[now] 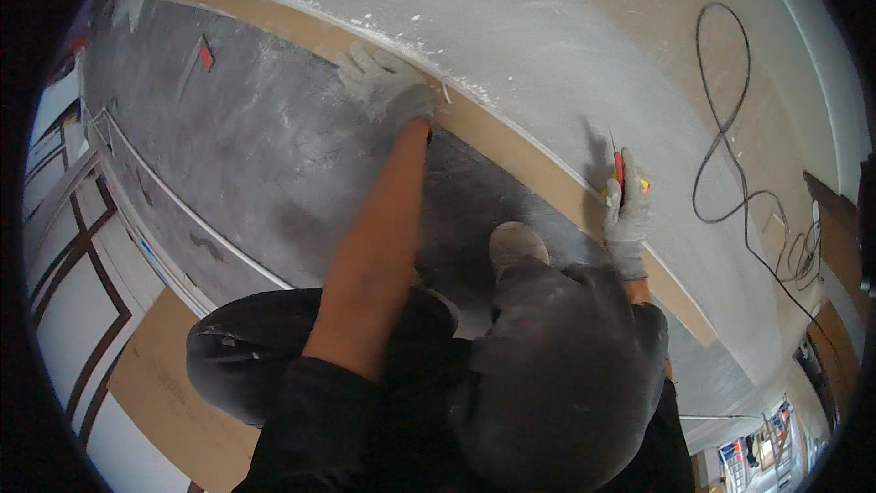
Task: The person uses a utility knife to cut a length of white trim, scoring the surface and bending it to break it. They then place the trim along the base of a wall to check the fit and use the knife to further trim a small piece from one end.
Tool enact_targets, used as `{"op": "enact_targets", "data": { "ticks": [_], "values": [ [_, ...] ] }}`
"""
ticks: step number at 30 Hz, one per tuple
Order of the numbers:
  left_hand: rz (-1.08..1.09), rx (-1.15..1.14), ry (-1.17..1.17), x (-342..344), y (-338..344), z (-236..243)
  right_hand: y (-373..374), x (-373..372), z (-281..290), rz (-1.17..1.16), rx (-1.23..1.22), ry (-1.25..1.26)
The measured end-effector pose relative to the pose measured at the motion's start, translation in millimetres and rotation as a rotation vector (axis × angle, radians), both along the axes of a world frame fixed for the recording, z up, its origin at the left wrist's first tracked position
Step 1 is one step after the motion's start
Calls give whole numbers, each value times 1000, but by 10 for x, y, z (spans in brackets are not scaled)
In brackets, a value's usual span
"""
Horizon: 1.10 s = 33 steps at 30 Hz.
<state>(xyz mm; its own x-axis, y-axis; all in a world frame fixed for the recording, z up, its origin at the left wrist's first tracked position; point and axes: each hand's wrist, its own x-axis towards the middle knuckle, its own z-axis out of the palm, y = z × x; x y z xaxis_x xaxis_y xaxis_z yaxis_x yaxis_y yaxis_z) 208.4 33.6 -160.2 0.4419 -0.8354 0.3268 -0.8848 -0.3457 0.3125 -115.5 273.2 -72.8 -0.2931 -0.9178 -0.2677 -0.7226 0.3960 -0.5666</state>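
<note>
My left hand (388, 91), in a dusty pale work glove, lies with fingers spread at the edge of a long tan strip of board (525, 160). In my right hand (628, 219), also gloved, is a red and yellow utility knife (620, 167), its thin blade pointing away from me. That hand is over the near right part of the strip. Beyond the strip stretches a wide pale grey board (547, 64), with white crumbs and dust along their shared edge. My arms reach down past my bent knees.
A dark cable (698, 128) lies looped on the pale board at right. Far left on the dusty grey floor (246, 128) is a thin tool with a red end (206, 57). A long white rod (196, 215) and a brown sheet (182, 374) lie at left.
</note>
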Motion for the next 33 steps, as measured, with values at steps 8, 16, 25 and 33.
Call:
{"op": "enact_targets", "data": {
  "ticks": [8, 16, 25, 33],
  "values": [
    [-41, -10, -101, 205, -41, -55, 167, 187, -743, -109, -221, 93],
    [-745, -45, 77, -259, 558, 293, 185, 22, -609, -180, -111, -7],
    [-947, 144, 129, -256, 59, 293, 177, 55, -679, -92, -219, 125],
    [-437, -46, 460, -998, 896, 340, 313, -126, -688, -105, -209, 124]
  ]
}}
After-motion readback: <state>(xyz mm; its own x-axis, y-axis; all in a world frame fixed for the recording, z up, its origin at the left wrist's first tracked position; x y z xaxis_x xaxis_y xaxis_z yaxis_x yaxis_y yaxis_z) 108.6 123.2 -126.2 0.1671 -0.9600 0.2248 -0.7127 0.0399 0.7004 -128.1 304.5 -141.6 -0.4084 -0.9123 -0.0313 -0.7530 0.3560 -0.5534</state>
